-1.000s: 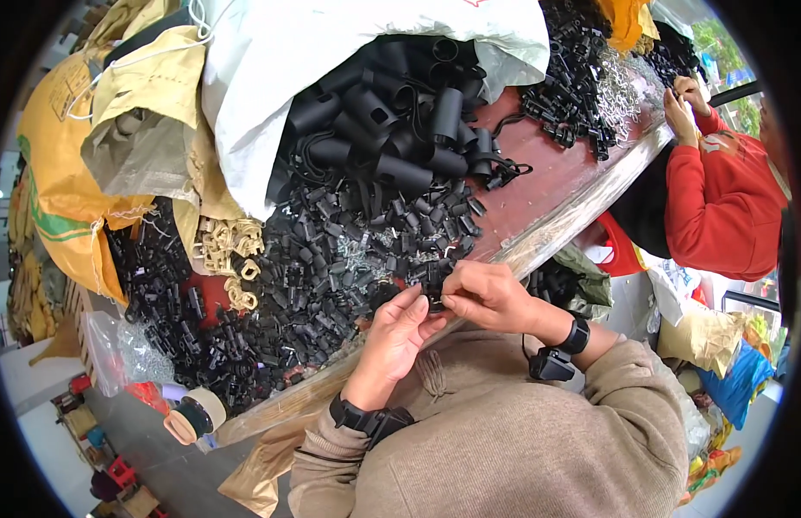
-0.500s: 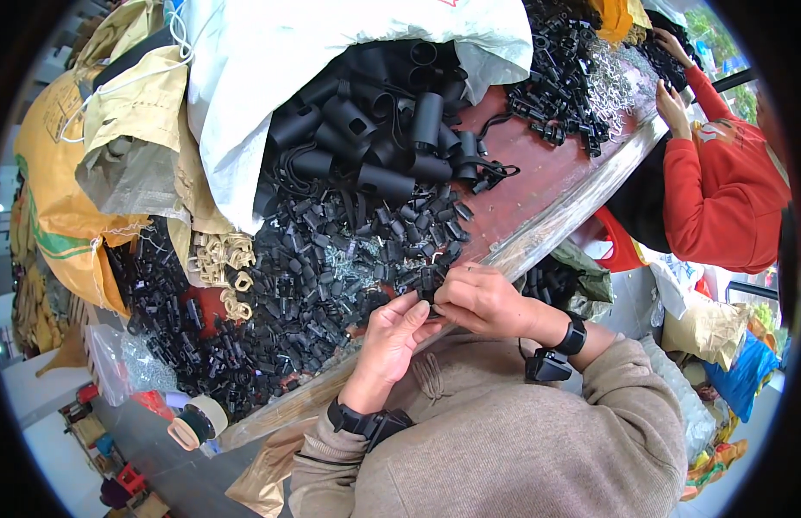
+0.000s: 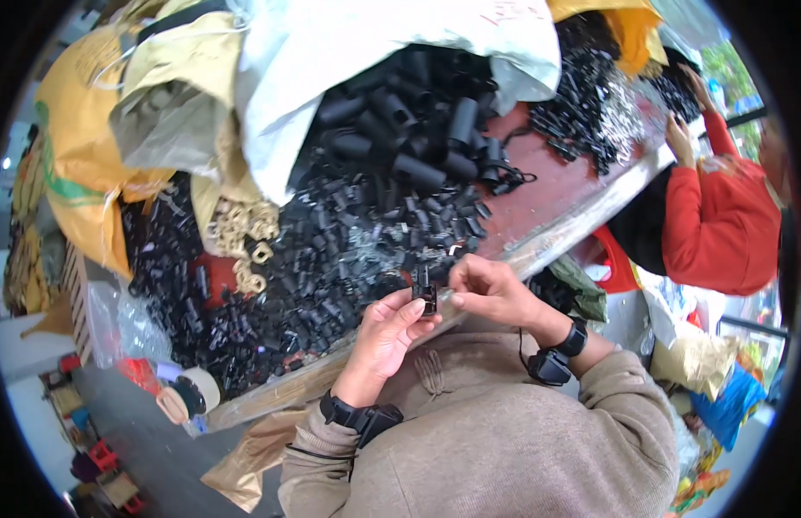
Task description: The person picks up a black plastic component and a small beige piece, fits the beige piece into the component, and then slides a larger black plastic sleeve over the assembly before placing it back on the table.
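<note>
My left hand (image 3: 385,338) pinches a small black plastic part (image 3: 427,300) between thumb and fingers, above the table's front edge. The part stands roughly upright, with a narrow piece at its top; its finer details are too small to make out. Just to the right of it hovers my right hand (image 3: 495,292), fingers curled, with thumb and forefinger apart and nothing visible between them. Beyond both hands lies a heap of small black plastic parts (image 3: 310,289), with shiny metal bits (image 3: 359,250) scattered among them.
Black tubes (image 3: 418,173) spill from a white sack (image 3: 331,52). Beige rings (image 3: 249,226) lie at left, near a yellow sack (image 3: 81,164). A wooden rail (image 3: 582,211) edges the red tabletop (image 3: 539,173). At far right, a person in a red sleeve (image 3: 684,203) reaches over other piles.
My right hand has come away from the part and its thumb and forefinger have parted. The part now shows upright in my left hand. The whole view has shifted slightly.
</note>
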A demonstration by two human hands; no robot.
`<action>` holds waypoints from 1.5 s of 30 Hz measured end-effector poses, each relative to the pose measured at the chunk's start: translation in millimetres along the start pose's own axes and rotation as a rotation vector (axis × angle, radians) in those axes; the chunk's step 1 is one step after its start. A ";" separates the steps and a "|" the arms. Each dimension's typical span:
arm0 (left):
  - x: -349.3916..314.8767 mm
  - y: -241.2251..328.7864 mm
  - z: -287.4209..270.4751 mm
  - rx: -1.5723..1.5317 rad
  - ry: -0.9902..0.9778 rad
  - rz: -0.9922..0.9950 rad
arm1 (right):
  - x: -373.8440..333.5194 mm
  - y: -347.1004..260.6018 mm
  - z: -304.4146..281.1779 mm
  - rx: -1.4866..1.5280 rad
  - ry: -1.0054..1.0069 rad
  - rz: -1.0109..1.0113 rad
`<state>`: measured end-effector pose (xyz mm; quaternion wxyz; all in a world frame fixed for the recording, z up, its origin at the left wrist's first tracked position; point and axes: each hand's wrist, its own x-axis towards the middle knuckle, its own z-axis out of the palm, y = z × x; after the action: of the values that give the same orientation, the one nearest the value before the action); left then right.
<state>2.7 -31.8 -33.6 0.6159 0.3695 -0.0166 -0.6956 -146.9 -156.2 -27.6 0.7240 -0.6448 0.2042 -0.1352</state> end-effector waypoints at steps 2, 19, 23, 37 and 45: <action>-11.9 7.4 -10.6 -0.013 0.031 0.071 | -1.5 -1.1 -0.6 -0.107 -0.021 0.049; -79.9 45.9 -82.2 -0.150 0.170 0.551 | 183.6 -1.2 140.1 -1.248 -0.066 -0.916; -82.1 44.0 -103.1 -0.201 0.048 0.525 | 200.4 19.2 149.5 -1.459 -0.093 -0.871; -67.3 44.2 -101.2 -0.227 0.072 0.544 | 148.5 -7.6 121.5 -0.836 -0.089 -0.525; -42.4 28.1 -68.9 -0.207 -0.147 0.519 | 94.8 -6.5 94.0 -0.245 0.013 -0.368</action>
<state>61.9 28.1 -49.3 0.8049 0.2368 -0.0840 -0.5376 -18.8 -118.0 -24.7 0.6023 -0.7533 0.1027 -0.2433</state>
